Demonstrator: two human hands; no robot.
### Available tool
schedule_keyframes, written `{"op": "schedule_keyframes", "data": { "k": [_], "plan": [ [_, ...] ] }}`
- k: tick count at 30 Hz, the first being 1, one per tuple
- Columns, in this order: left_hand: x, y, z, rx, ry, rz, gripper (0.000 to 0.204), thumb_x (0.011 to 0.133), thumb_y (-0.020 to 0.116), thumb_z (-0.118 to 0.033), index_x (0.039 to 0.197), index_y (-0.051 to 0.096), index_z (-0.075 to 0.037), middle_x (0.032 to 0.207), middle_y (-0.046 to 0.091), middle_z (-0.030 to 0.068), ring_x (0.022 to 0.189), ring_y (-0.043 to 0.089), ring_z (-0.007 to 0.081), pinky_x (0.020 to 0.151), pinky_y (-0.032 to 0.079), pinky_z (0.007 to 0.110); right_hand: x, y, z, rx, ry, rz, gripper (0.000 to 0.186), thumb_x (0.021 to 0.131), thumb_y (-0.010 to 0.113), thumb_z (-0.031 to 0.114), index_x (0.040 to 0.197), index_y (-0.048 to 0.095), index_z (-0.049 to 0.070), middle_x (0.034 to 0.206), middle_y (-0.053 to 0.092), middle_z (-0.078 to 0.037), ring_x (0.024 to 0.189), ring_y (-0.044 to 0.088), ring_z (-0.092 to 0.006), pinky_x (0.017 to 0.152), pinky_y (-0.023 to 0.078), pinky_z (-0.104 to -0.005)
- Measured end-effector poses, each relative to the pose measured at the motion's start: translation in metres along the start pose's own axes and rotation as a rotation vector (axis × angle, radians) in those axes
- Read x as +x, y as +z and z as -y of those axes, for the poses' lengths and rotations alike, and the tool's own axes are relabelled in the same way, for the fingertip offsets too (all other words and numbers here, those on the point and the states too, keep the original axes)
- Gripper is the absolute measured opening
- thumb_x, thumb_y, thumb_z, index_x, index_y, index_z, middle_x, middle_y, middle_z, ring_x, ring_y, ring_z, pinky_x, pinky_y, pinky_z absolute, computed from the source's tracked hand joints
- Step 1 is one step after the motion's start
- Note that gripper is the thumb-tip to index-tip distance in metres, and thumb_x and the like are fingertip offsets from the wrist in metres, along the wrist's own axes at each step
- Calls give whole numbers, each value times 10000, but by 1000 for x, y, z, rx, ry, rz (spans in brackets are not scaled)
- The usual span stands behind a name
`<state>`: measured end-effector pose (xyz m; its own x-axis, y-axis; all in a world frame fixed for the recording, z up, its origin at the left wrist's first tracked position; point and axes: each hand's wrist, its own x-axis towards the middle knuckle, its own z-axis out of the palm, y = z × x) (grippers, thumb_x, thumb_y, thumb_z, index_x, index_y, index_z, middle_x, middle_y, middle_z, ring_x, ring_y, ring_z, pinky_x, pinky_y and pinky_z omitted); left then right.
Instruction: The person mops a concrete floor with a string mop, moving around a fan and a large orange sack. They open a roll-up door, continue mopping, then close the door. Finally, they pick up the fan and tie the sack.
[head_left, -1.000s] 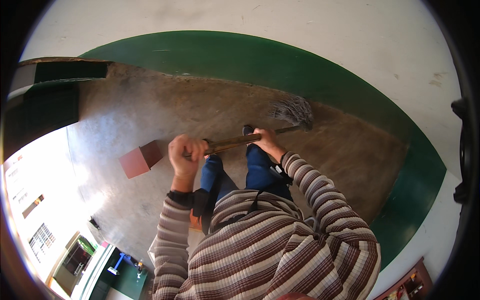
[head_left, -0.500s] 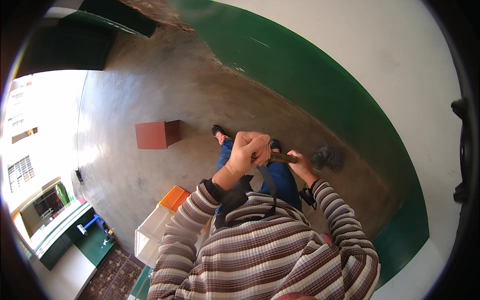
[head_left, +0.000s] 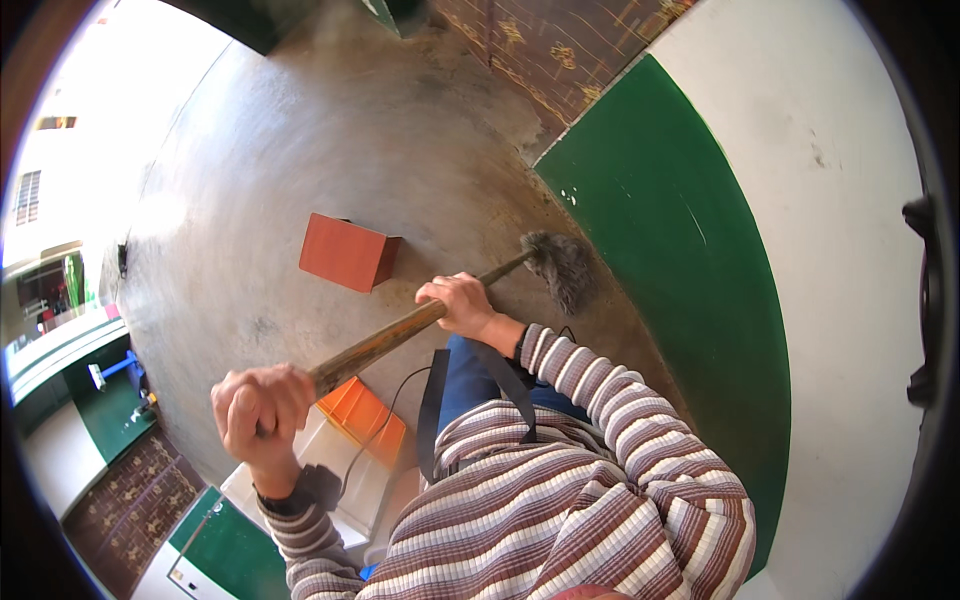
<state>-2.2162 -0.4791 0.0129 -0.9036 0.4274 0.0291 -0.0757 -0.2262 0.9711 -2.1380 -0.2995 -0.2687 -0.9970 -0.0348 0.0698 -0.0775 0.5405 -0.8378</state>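
Observation:
A mop with a wooden handle [head_left: 375, 347] slants across in front of me, from low on the left up toward the right. My left hand [head_left: 258, 408] is closed round the upper end of the handle. Farther along, my right hand [head_left: 462, 304] wraps the handle near its middle. The grey mop head [head_left: 558, 268] rests on the concrete floor, close to the foot of the green wall band. Its strands are bunched together.
A reddish-brown box [head_left: 347, 252] stands on the floor [head_left: 270, 150] ahead of me. An orange crate [head_left: 365, 420] and a white plastic bin [head_left: 325, 470] are at my left side. The green-and-white wall [head_left: 680, 190] runs along my right. Patterned brown tiles [head_left: 560, 45] lie at the far end.
My left hand has swung out to the lower left and my right hand has come forward and left. The mop head has shifted forward and left, and more of the handle shows.

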Motion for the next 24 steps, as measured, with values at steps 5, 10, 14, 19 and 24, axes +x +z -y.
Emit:
{"op": "schedule_keyframes", "data": {
  "k": [5,10,14,19,24],
  "plan": [
    [-40,-42,-11,228,16,-112,353,826,545,-117,502,418,-56,434,452,56,394,471,195,542,461,356,76,48,4,-25,-171,69,209,672,646,46,831,578,163,724,554,-13,767,599,-213,749,425,-364],
    [-65,-55,23,480,-247,-19,65,794,587,-48,783,546,1,821,629,128,831,620,256,995,385,470,107,71,-36,-177,-325,113,55,747,595,158,755,548,186,677,504,-3,704,574,-189,730,402,-338],
    [-77,-46,55,641,-741,-133,572,829,524,35,1386,413,-34,1274,499,158,1031,591,204,916,457,306,113,73,-80,-239,-360,193,49,746,591,154,747,554,185,697,508,4,742,570,-187,822,423,-364],
    [-36,-52,146,505,-1060,-269,487,757,681,-73,1221,554,7,786,622,72,591,563,119,501,453,279,156,61,-151,-346,-349,229,39,743,593,157,750,567,185,711,511,3,786,569,-188,934,408,-438],
    [85,-39,224,396,-1386,-127,277,762,695,-91,1004,603,8,657,572,45,460,503,124,420,399,288,239,-1,-250,-456,-331,247,35,746,572,151,726,564,179,719,530,0,822,575,-181,958,398,-430]
  ]
}}
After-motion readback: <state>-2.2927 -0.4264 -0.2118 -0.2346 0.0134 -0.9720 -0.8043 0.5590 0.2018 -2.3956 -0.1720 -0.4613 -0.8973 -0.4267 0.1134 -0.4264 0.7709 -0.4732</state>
